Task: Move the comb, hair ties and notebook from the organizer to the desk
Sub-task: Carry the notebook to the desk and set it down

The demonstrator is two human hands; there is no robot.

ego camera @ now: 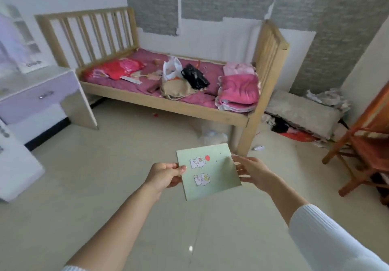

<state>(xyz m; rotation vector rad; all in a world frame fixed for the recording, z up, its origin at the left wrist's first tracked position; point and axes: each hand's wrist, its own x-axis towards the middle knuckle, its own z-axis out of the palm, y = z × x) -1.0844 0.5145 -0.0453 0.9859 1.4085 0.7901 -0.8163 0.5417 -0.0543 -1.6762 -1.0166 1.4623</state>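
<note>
While both hands carry it over the floor, the one pale green, sticker-covered notebook (pixel 208 172) sits pinched at its side edges by left hand (pixel 166 176) and right hand (pixel 255 170). Keep it level, turning toward the lilac-drawered surface (pixel 35 79), probably the desk. Two hands; no comb or ties visible.

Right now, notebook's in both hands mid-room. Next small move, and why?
Probably carry it left toward the purple desk. The green notebook is pinched by the left hand and right hand over open floor, with the desk off to the left.
</note>
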